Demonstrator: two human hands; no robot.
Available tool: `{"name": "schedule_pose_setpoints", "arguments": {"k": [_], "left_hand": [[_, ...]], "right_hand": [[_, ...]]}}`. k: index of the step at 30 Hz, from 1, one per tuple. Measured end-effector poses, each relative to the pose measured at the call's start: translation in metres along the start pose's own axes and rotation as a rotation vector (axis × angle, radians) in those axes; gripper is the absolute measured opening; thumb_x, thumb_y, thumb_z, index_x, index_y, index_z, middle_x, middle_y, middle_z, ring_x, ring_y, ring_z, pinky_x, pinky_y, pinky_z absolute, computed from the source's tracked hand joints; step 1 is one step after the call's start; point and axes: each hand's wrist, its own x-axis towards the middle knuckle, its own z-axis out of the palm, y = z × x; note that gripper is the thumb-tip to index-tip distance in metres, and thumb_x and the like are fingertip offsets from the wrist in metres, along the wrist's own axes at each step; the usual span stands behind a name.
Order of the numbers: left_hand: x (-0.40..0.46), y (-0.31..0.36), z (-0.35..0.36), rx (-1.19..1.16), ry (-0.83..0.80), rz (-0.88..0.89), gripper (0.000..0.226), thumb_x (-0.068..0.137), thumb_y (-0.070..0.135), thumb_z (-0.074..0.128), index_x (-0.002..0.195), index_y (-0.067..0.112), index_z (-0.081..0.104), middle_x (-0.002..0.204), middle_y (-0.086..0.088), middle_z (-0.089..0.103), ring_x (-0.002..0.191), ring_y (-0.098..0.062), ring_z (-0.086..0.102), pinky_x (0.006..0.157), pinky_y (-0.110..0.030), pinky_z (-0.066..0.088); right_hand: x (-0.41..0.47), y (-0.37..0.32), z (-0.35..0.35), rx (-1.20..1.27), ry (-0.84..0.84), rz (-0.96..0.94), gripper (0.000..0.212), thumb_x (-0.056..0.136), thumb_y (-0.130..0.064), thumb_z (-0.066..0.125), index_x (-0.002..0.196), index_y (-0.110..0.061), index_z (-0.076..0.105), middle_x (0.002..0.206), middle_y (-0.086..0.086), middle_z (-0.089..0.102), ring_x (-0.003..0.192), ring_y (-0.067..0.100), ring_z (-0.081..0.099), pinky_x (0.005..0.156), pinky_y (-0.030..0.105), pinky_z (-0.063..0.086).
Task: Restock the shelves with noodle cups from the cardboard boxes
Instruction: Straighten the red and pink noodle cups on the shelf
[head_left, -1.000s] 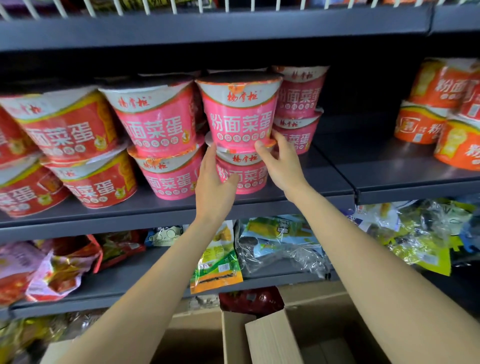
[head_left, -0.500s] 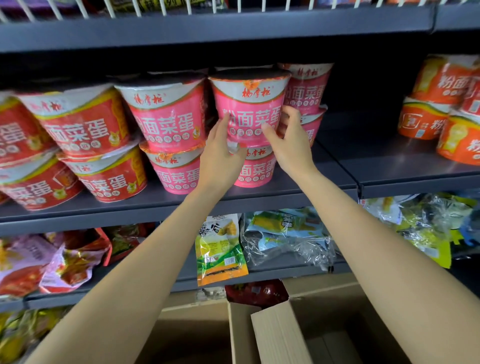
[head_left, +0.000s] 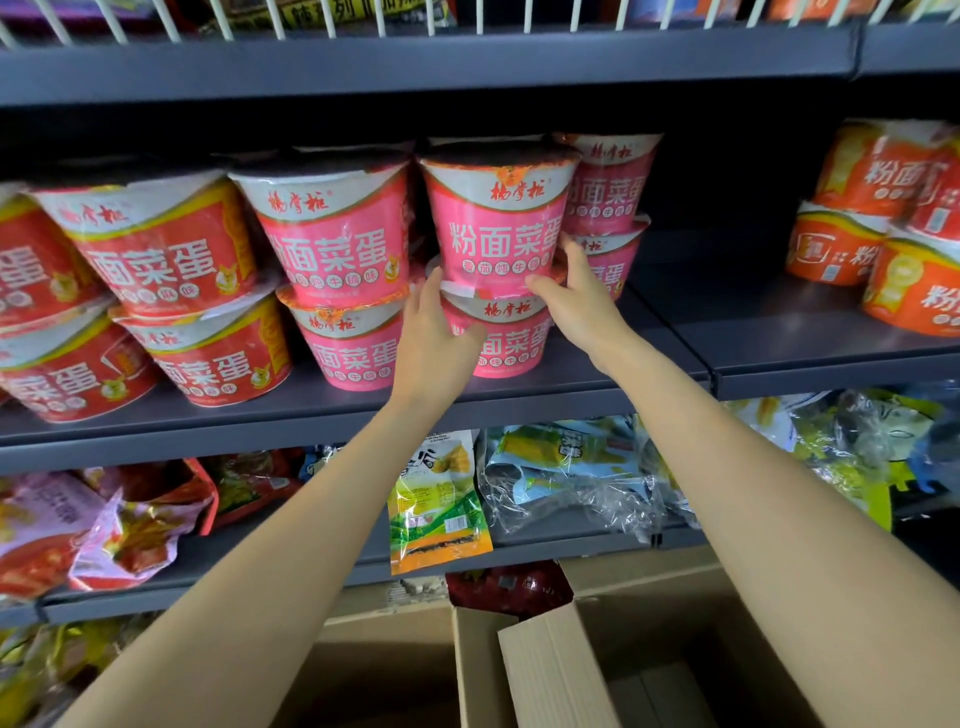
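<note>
1. We have our left hand (head_left: 434, 332) and right hand (head_left: 576, 299) up at the middle shelf (head_left: 545, 387), one on each side of the top pink cup (head_left: 501, 218). The two hands are apart, with the cup between them. The fingers look mostly straight and touch the low part of the cup. We cannot tell how hard they press.

2. The top pink cup sits on the bottom pink cup (head_left: 511, 340), near the front edge of the shelf. If it sits crooked, it could tip off when we let go.

3. If we push too hard to the left, we could bump the next pink stack (head_left: 337, 270) just beside it, and those cups could slide.

4. The cups behind on the right (head_left: 610, 192) are close too. A shove toward the far side could knock them back.

5. If a cup falls, it may land in the open cardboard box (head_left: 571, 670) below, or hit the snack bags (head_left: 441, 499) on the lower shelf.

6. We think letting go slowly, one hand at a time, is the safe way.
</note>
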Motion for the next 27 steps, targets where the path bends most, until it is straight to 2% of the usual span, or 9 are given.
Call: {"name": "schedule_pose_setpoints", "arguments": {"k": [4, 7, 10, 12, 14, 17, 19, 23, 27], "left_hand": [[0.004, -0.003, -0.003, -0.162, -0.069, -0.041, 0.073, 0.078, 0.016, 0.057, 0.146, 0.022, 0.031, 0.138, 0.009, 0.043, 0.134, -0.014, 0.036, 0.108, -0.038, 0.035], [0.006, -0.012, -0.008, -0.123, -0.087, 0.000, 0.070, 0.084, 0.006, 0.056, 0.147, 0.020, 0.031, 0.139, 0.012, 0.041, 0.133, -0.010, 0.036, 0.104, -0.030, 0.033], [0.005, -0.020, -0.006, 0.065, -0.150, 0.073, 0.077, 0.086, 0.005, 0.055, 0.151, 0.023, 0.017, 0.157, 0.003, 0.018, 0.144, -0.013, 0.015, 0.107, -0.024, 0.027], [0.004, -0.020, -0.006, 0.163, -0.217, 0.123, 0.084, 0.087, 0.003, 0.055, 0.153, 0.021, 0.005, 0.160, -0.002, 0.002, 0.146, -0.015, 0.000, 0.095, -0.008, 0.021], [0.000, -0.014, -0.012, 0.185, -0.263, 0.113, 0.083, 0.089, 0.002, 0.053, 0.153, 0.020, 0.002, 0.160, -0.005, -0.002, 0.147, -0.017, -0.001, 0.089, -0.007, 0.023], [-0.017, -0.001, -0.032, 0.337, -0.218, 0.163, 0.071, 0.089, 0.007, 0.053, 0.151, 0.016, 0.020, 0.155, -0.010, 0.024, 0.143, -0.026, 0.021, 0.105, -0.033, 0.033], [-0.035, 0.009, -0.050, 0.525, -0.173, 0.304, 0.061, 0.088, 0.011, 0.053, 0.145, 0.016, 0.034, 0.138, -0.011, 0.048, 0.129, -0.030, 0.040, 0.095, -0.043, 0.041], [-0.068, 0.023, -0.075, 0.672, -0.117, 0.601, 0.041, 0.088, 0.018, 0.055, 0.129, 0.014, 0.056, 0.104, -0.009, 0.068, 0.102, -0.029, 0.057, 0.077, -0.038, 0.046], [-0.086, 0.043, -0.080, 0.611, -0.081, 0.567, 0.033, 0.089, 0.025, 0.053, 0.120, 0.018, 0.062, 0.082, -0.005, 0.070, 0.079, -0.028, 0.062, 0.064, -0.036, 0.051]], "right_hand": [[-0.006, 0.002, 0.005, -0.026, 0.050, -0.024, 0.058, 0.094, -0.025, 0.054, 0.147, -0.018, 0.028, 0.137, -0.002, 0.049, 0.105, 0.005, 0.050, 0.095, 0.027, 0.041], [-0.007, 0.003, 0.007, -0.041, 0.108, -0.029, 0.057, 0.094, -0.034, 0.055, 0.143, -0.016, 0.032, 0.137, -0.001, 0.051, 0.115, 0.011, 0.052, 0.096, 0.029, 0.043], [-0.002, 0.000, 0.010, -0.029, 0.083, 0.001, 0.056, 0.092, -0.033, 0.058, 0.141, -0.015, 0.036, 0.136, 0.000, 0.052, 0.122, 0.015, 0.051, 0.096, 0.030, 0.044], [-0.003, -0.007, 0.013, -0.034, 0.047, 0.033, 0.062, 0.087, -0.034, 0.060, 0.141, -0.017, 0.035, 0.137, 0.003, 0.049, 0.124, 0.019, 0.048, 0.102, 0.036, 0.042], [-0.009, -0.013, 0.014, -0.101, 0.047, 0.072, 0.073, 0.081, -0.038, 0.061, 0.144, -0.019, 0.030, 0.140, 0.006, 0.043, 0.128, 0.023, 0.044, 0.106, 0.045, 0.040], [-0.034, -0.024, 0.011, -0.338, 0.065, 0.060, 0.071, 0.085, -0.037, 0.060, 0.146, -0.020, 0.028, 0.144, 0.007, 0.039, 0.132, 0.028, 0.037, 0.109, 0.052, 0.033], [-0.060, -0.036, 0.003, -0.575, 0.124, -0.007, 0.059, 0.087, -0.037, 0.058, 0.140, -0.022, 0.038, 0.136, 0.005, 0.050, 0.128, 0.031, 0.041, 0.108, 0.057, 0.028], [-0.115, -0.066, -0.017, -0.946, 0.166, -0.239, 0.038, 0.089, -0.028, 0.055, 0.125, -0.018, 0.056, 0.117, 0.003, 0.064, 0.119, 0.031, 0.043, 0.109, 0.051, 0.025], [-0.145, -0.081, -0.036, -0.990, 0.143, -0.332, 0.028, 0.090, -0.021, 0.054, 0.116, -0.014, 0.061, 0.101, 0.001, 0.069, 0.107, 0.027, 0.052, 0.085, 0.035, 0.039]]}}
